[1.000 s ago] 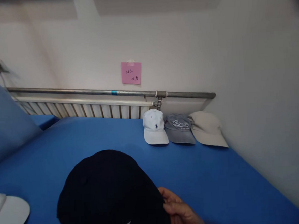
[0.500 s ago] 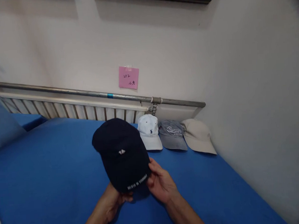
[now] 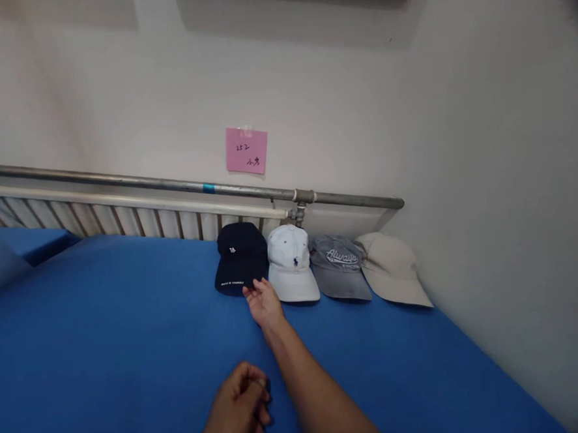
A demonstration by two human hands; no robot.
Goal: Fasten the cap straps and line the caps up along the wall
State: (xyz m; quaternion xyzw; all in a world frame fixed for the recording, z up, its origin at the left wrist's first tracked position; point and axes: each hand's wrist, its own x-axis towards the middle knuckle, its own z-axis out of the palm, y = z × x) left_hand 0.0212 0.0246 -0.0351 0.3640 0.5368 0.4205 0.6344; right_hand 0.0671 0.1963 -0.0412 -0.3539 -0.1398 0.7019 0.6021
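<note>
A dark navy cap [image 3: 242, 249] with small white lettering on its brim sits on the blue surface at the left end of a row of caps. My right hand [image 3: 265, 303] reaches forward to it, fingertips closed at the front right edge of its brim. Just right of this hand is a white cap [image 3: 292, 262] with a small dark logo. My left hand [image 3: 239, 402] hovers nearer to me, fingers loosely curled and apart, holding nothing.
Further right in the row are a grey cap [image 3: 341, 269] with white script and a beige cap [image 3: 395, 269] by the side wall. Behind stand a white radiator [image 3: 137, 219] and a metal pipe [image 3: 160, 183]. A pink note [image 3: 246, 151] is taped to the wall.
The navy cap has gone from both hands in midair to the surface, left of the white cap. My left hand has let go and drawn back; my right has reached forward with the cap.
</note>
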